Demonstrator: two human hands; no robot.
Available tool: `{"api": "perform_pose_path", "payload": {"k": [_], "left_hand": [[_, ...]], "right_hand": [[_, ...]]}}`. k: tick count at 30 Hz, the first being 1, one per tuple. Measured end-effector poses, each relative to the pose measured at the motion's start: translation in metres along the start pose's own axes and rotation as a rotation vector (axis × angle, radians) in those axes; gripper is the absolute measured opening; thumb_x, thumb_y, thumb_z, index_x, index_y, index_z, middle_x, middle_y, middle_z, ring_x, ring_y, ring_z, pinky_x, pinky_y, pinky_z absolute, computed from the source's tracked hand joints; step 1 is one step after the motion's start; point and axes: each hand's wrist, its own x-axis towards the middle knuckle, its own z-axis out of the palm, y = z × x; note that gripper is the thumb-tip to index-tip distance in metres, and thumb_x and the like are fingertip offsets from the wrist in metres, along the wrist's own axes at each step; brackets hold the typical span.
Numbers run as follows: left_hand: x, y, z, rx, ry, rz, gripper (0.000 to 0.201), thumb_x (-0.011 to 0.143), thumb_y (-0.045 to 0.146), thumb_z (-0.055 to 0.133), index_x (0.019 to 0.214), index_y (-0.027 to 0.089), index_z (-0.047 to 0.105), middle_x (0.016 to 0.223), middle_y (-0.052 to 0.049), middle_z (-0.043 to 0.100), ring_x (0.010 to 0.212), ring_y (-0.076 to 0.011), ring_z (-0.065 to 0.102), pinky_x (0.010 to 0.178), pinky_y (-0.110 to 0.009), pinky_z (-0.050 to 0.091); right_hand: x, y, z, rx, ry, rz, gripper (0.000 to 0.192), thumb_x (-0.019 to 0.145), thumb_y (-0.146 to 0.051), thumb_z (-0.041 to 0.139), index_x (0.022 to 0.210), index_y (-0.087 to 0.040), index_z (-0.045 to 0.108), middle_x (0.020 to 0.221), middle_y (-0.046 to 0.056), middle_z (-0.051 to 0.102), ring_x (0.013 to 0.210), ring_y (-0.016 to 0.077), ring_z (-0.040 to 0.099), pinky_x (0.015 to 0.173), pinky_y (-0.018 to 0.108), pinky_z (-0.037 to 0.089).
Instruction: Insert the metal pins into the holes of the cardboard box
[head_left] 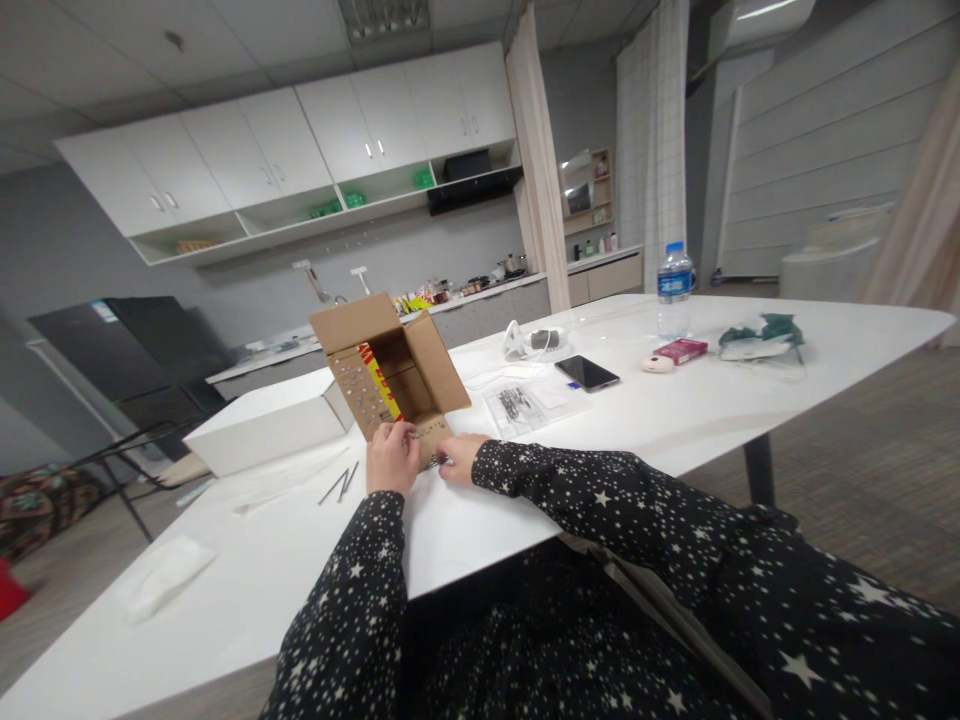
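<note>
An open brown cardboard box stands on the white table, its flaps studded with several small metal pieces. My left hand rests on the box's near flap, fingers curled around a small metal piece. My right hand sits just to its right, pinching something small and metallic at the same flap's edge. Both sleeves are black with white stars.
A white box lies left of the cardboard box, with loose metal rods in front. A clear bag of parts, a phone, a water bottle, a pink pack and a tissue sit on the table.
</note>
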Motion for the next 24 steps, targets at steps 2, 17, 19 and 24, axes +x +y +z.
{"api": "perform_pose_path", "payload": {"k": [2, 17, 19, 24], "left_hand": [[0.0, 0.001, 0.0, 0.001, 0.001, -0.005, 0.017, 0.077, 0.023, 0.048, 0.088, 0.021, 0.061, 0.089, -0.006, 0.057, 0.091, -0.0213, 0.056, 0.084, -0.036, 0.045], [-0.001, 0.009, -0.007, 0.101, -0.07, -0.127, 0.019, 0.078, 0.029, 0.048, 0.088, 0.021, 0.062, 0.089, -0.007, 0.058, 0.09, -0.0228, 0.057, 0.077, -0.035, 0.043], [-0.001, 0.011, -0.009, 0.107, -0.086, -0.14, 0.02, 0.079, 0.029, 0.047, 0.089, 0.021, 0.062, 0.088, -0.007, 0.059, 0.09, -0.0226, 0.057, 0.076, -0.035, 0.043], [-0.001, 0.013, -0.01, 0.135, -0.104, -0.161, 0.02, 0.079, 0.03, 0.045, 0.088, 0.021, 0.061, 0.088, -0.006, 0.06, 0.091, -0.0219, 0.057, 0.077, -0.034, 0.042]], "right_hand": [[0.0, 0.0, 0.0, 0.002, -0.002, 0.001, 0.033, 0.076, -0.036, 0.049, 0.103, -0.024, 0.064, 0.101, 0.009, 0.067, 0.091, 0.0258, 0.063, 0.071, 0.034, 0.049], [-0.001, 0.0, 0.003, 0.0, 0.029, -0.001, 0.033, 0.075, -0.036, 0.048, 0.102, -0.025, 0.064, 0.098, 0.008, 0.067, 0.087, 0.0245, 0.064, 0.07, 0.033, 0.049], [0.0, 0.0, 0.003, -0.001, 0.03, 0.002, 0.033, 0.075, -0.036, 0.048, 0.102, -0.025, 0.064, 0.098, 0.007, 0.067, 0.087, 0.0241, 0.064, 0.07, 0.033, 0.048], [-0.001, 0.0, 0.001, 0.004, 0.014, 0.0, 0.032, 0.075, -0.035, 0.049, 0.101, -0.025, 0.064, 0.098, 0.007, 0.067, 0.088, 0.0232, 0.063, 0.069, 0.031, 0.048]]}}
